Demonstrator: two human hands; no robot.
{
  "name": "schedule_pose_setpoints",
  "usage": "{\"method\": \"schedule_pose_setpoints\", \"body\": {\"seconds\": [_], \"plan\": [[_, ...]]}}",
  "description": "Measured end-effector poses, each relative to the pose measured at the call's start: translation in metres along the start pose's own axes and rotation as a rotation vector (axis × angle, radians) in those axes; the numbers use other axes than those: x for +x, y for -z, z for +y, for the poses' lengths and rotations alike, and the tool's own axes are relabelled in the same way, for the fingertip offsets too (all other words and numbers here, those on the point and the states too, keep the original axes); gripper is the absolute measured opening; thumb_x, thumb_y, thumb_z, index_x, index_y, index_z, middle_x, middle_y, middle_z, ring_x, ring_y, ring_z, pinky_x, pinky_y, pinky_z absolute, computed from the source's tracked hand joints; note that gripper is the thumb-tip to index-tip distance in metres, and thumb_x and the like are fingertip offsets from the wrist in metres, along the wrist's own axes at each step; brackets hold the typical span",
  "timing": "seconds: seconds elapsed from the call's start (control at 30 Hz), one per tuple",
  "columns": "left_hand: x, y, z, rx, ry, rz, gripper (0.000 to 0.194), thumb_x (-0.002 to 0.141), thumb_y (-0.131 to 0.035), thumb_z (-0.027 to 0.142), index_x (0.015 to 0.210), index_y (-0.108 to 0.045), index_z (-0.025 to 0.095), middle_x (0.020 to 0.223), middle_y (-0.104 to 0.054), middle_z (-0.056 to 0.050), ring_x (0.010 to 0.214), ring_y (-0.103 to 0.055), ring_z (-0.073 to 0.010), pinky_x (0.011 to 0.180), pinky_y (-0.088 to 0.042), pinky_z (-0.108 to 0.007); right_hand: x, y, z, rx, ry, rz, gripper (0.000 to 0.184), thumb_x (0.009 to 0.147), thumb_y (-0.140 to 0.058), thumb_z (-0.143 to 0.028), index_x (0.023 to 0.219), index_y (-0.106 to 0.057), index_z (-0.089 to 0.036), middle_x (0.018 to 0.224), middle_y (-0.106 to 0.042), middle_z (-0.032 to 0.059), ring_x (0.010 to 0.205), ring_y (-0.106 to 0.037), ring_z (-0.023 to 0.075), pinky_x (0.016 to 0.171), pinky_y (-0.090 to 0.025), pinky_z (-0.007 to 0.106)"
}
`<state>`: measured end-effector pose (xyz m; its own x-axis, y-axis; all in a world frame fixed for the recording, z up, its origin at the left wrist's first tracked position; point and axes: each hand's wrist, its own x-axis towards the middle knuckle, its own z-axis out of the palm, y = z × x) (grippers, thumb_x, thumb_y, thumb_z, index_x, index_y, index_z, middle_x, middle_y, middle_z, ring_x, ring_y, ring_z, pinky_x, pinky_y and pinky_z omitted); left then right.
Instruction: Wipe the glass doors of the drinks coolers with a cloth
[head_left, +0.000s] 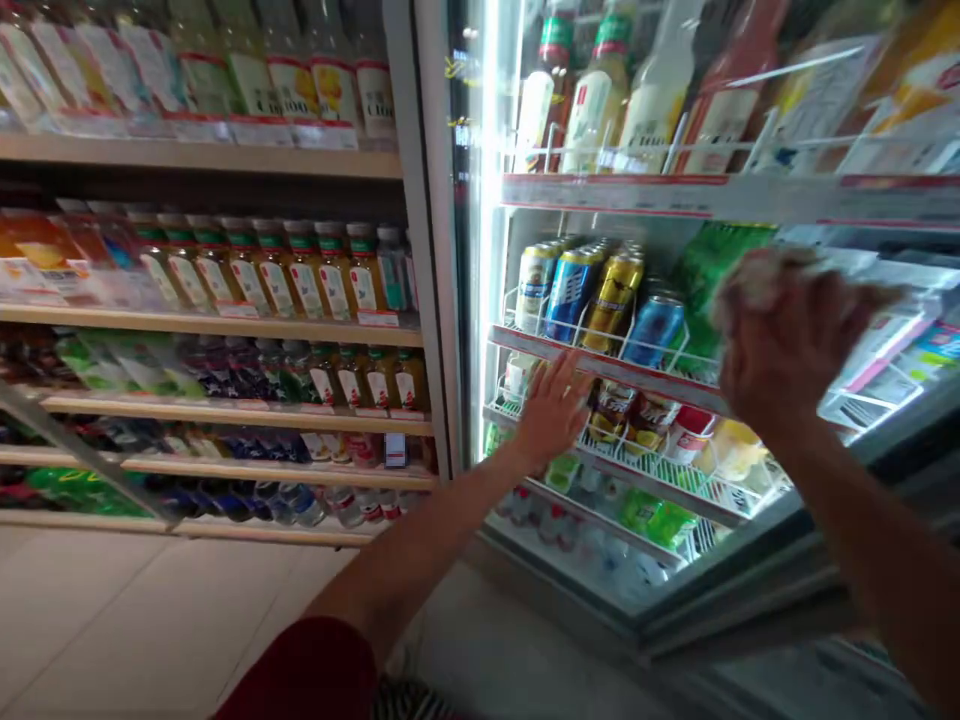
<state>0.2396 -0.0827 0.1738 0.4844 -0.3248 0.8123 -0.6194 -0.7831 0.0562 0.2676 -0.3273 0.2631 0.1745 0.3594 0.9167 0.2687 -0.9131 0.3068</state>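
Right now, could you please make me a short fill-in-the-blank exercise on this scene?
1. The blurred cloth is in the person's ____ hand.
2. The left hand, fingers spread, holds ____.
3. Between the pale can and the gold can stands a ____ can.
4. The sleeve in view is dark ____.

Missing words: right; nothing; blue; red.

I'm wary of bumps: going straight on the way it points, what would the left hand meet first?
Probably the glass door, if the left hand isn't touching it; gold cans stand beyond. Depth is unclear.
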Motion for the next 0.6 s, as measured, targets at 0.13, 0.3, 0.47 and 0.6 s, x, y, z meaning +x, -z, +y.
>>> {"method": "schedule_pose_setpoints", "body": {"seconds": [0.13,0.3,0.47,0.6], "plan": [[0.012,-0.006,-0.051,0.026,-0.034,0.105,0.050,0.087,-0.037,0.026,0.136,-0.029,0.020,0.149,-0.017,-0.010,0.139,-0.004,-0.0223,0.111,-0.014,-0.050,0.005,-0.003,-0.016,-0.157,-0.291,0.264,0.049,0.089,-0.035,-0.028,0.137,-0.035,-0.018,0.145,-0.026,0.0135,0.134,-0.016,0.0401,0.101,-0.015,0.066],[0.012,-0.010,-0.109,0.046,-0.199,0.108,0.053,0.086,-0.042,0.025,0.137,-0.028,0.022,0.148,-0.022,-0.010,0.138,-0.010,-0.0231,0.111,-0.014,-0.048,-0.032,-0.028,-0.056,-0.112,0.060,-0.147,0.060,0.085,-0.042,-0.024,0.141,-0.021,-0.033,0.142,-0.035,0.0038,0.134,-0.025,0.0297,0.104,-0.027,0.057],[0.006,-0.015,-0.140,0.069,-0.339,0.134,0.058,0.085,-0.044,0.022,0.139,-0.024,0.023,0.145,-0.029,-0.009,0.137,-0.014,-0.0202,0.112,-0.014,-0.043,-0.045,-0.008,0.015,-0.388,-0.355,0.396,0.048,0.088,-0.036,-0.026,0.135,-0.039,-0.019,0.139,-0.035,0.0185,0.130,-0.029,0.0382,0.098,-0.029,0.061],[-0.012,-0.038,-0.137,0.036,-0.257,0.220,0.059,0.085,-0.044,0.025,0.140,-0.022,0.024,0.146,-0.027,-0.008,0.137,-0.013,-0.0215,0.112,-0.011,-0.045,-0.100,-0.009,0.004,-0.255,-0.469,0.261,0.051,0.089,-0.031,-0.025,0.140,-0.025,-0.026,0.145,-0.021,0.0140,0.134,-0.017,0.0396,0.102,-0.015,0.065]]}}
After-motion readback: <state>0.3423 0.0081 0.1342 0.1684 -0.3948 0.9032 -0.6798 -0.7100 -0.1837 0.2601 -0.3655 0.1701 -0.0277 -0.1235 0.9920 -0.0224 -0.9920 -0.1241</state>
